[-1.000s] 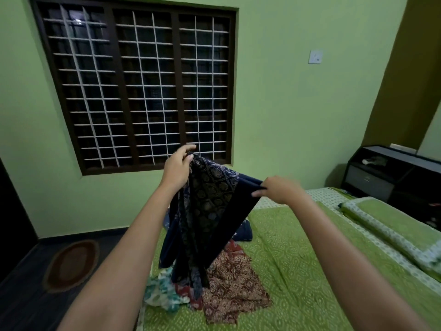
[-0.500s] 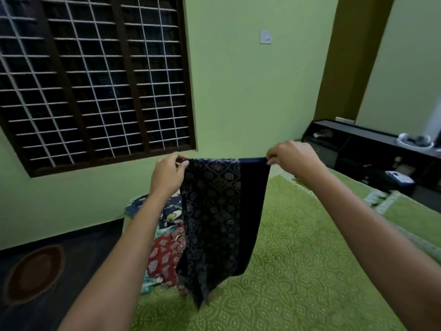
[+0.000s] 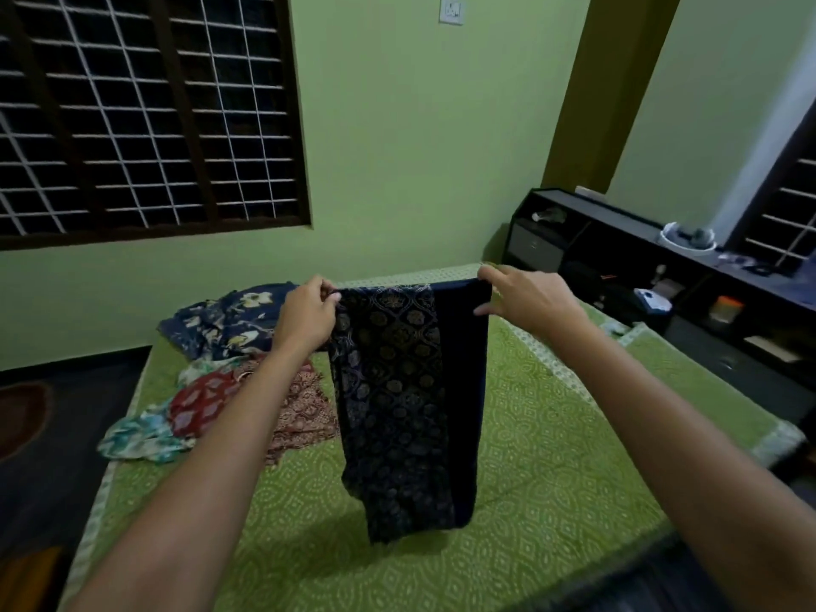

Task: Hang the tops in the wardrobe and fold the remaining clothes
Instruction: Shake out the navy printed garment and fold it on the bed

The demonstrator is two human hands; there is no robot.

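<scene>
A dark navy garment with a gold pattern (image 3: 397, 399) hangs stretched between my two hands above the green bed (image 3: 552, 457). My left hand (image 3: 307, 315) pinches its top left corner. My right hand (image 3: 525, 298) grips the top right corner, thumb under the edge. The cloth's lower end hangs just over the bedspread. To the left on the bed lies a heap of other clothes: a navy floral piece (image 3: 225, 320), a red printed one (image 3: 198, 399), a maroon patterned one (image 3: 304, 408) and a teal and white one (image 3: 141, 439).
A barred window (image 3: 141, 112) fills the far wall on the left. A black shelf unit (image 3: 662, 276) with small items stands along the bed's right side. Dark floor with a brown mat (image 3: 22, 417) lies to the left of the bed.
My hands have drawn apart and come down, spreading the garment's top edge flat and level. The view has swung right and down over the bed.
</scene>
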